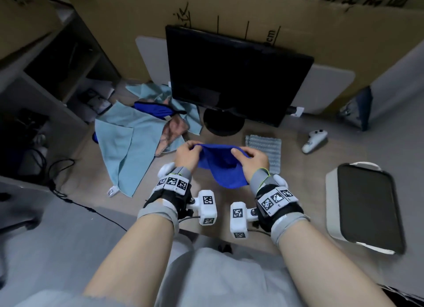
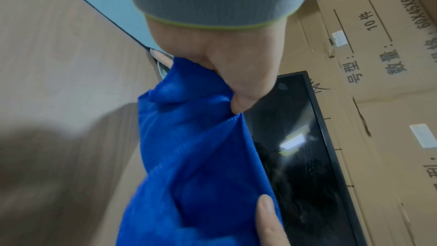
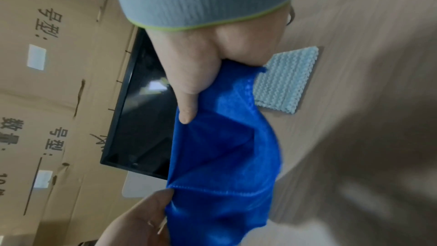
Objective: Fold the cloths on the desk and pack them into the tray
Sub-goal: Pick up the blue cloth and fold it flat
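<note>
A blue cloth (image 1: 221, 166) hangs above the desk in front of me, held by its top edge. My left hand (image 1: 188, 154) pinches its left end (image 2: 189, 111) and my right hand (image 1: 251, 157) pinches its right end (image 3: 227, 137). A folded pale grey ribbed cloth (image 1: 266, 149) lies flat on the desk just right of my hands (image 3: 286, 81). A pile of light blue cloths (image 1: 128, 143), a pinkish cloth (image 1: 174, 130) and another blue cloth (image 1: 156, 109) lies at the left. The tray (image 1: 367, 205), white with a dark inside, sits at the right near the desk's front edge.
A black monitor (image 1: 231, 77) on a round stand is straight behind my hands. A white controller (image 1: 314, 139) lies right of the ribbed cloth. Cardboard boxes (image 1: 252, 15) line the back. Shelving and cables fill the left side beyond the desk.
</note>
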Motion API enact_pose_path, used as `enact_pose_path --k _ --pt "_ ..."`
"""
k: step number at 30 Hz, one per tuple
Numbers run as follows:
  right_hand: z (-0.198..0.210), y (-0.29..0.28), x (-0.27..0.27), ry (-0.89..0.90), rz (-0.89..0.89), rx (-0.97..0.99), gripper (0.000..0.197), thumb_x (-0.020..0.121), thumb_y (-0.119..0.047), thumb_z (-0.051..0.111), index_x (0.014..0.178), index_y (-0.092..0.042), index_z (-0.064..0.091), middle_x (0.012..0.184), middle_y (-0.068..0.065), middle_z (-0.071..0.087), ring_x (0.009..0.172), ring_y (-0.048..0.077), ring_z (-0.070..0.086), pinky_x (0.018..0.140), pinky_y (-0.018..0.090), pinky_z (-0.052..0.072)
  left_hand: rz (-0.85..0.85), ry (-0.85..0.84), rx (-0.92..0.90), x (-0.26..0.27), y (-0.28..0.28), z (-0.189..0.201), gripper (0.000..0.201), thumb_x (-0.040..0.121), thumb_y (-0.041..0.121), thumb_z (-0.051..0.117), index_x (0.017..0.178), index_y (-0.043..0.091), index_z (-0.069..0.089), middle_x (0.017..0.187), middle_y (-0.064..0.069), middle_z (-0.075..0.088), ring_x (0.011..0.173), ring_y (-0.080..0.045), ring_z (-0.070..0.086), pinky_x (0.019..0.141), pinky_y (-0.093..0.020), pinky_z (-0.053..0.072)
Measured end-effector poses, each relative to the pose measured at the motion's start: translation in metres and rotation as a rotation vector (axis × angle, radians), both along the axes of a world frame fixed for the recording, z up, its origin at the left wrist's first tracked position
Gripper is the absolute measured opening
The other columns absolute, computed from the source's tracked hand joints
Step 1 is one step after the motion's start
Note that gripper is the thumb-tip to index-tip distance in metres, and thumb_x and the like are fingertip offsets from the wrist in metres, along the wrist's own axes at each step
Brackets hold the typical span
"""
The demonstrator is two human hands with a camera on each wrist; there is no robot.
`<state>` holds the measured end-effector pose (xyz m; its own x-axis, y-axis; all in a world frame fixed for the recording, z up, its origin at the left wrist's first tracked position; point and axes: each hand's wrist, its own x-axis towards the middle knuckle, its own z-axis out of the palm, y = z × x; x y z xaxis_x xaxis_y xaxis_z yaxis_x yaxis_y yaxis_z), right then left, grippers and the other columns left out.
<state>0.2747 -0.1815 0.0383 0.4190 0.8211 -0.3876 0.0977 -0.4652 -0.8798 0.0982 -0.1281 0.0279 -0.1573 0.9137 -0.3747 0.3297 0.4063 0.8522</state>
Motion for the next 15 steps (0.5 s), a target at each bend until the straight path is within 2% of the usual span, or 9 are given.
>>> enact_pose_path --k 3,7,8,10,12,14,15 --pt "0.012 -0.003 0.004 0.007 -0.019 0.030 0.007 0.084 -0.035 0.072 0.084 -0.029 0.069 0.078 -0.012 0.068 0.074 0.011 0.062 0.073 0.025 0.046 0.012 -0.049 -0.048 0.005 -0.007 0.010 0.017 0.082 0.020 0.055 0.065 0.017 0.056 0.073 -0.002 0.054 0.075 -0.022 0.047 0.070 -0.031 0.037" --pt "0.020 0.003 0.000 -0.010 -0.063 0.065 0.015 0.085 -0.040 0.068 0.078 -0.027 0.070 0.073 -0.009 0.069 0.070 0.013 0.062 0.069 0.025 0.047 -0.132 -0.042 -0.017 0.008 -0.010 0.018 0.019 0.084 0.013 0.061 0.066 0.018 0.064 0.066 0.003 0.058 0.068 -0.013 0.050 0.061 -0.024 0.039" --pt "0.023 0.004 0.000 -0.003 -0.072 0.070 0.015 0.085 -0.039 0.069 0.079 -0.025 0.070 0.073 -0.008 0.068 0.070 0.012 0.061 0.069 0.023 0.046 -0.156 -0.088 -0.015 0.008 -0.011 0.019 0.015 0.085 0.012 0.063 0.072 0.018 0.067 0.069 0.002 0.062 0.068 -0.012 0.052 0.060 -0.023 0.040" --pt "0.028 0.003 -0.004 0.010 -0.088 0.078 0.012 0.083 -0.035 0.073 0.078 -0.024 0.070 0.072 -0.009 0.068 0.068 0.011 0.060 0.067 0.020 0.045 -0.202 -0.241 -0.022 0.007 -0.011 0.026 0.006 0.085 0.009 0.068 0.088 0.011 0.072 0.078 -0.002 0.068 0.070 -0.011 0.060 0.065 -0.021 0.046" --pt "0.035 0.001 -0.011 0.024 -0.073 0.092 0.011 0.081 -0.030 0.076 0.072 -0.028 0.069 0.071 -0.013 0.068 0.068 0.009 0.061 0.064 0.017 0.046 -0.297 -0.293 -0.010 0.004 -0.010 0.028 0.026 0.082 0.011 0.074 0.107 0.008 0.070 0.091 -0.004 0.068 0.077 -0.008 0.063 0.072 -0.019 0.047" --pt "0.039 0.001 -0.018 0.041 -0.044 0.094 0.012 0.080 -0.028 0.077 0.071 -0.030 0.070 0.072 -0.014 0.068 0.069 0.008 0.061 0.060 0.011 0.047 -0.403 -0.207 0.008 0.001 -0.006 0.026 0.053 0.077 0.018 0.080 0.126 0.016 0.061 0.112 -0.001 0.059 0.098 -0.009 0.058 0.085 -0.021 0.045" --pt "0.042 0.000 -0.023 0.046 -0.025 0.088 0.010 0.079 -0.028 0.078 0.072 -0.031 0.071 0.073 -0.014 0.069 0.070 0.008 0.062 0.062 0.012 0.049 -0.458 -0.158 0.038 0.000 -0.005 0.026 0.062 0.076 0.021 0.081 0.132 0.019 0.056 0.121 0.002 0.054 0.108 -0.010 0.053 0.093 -0.024 0.042"
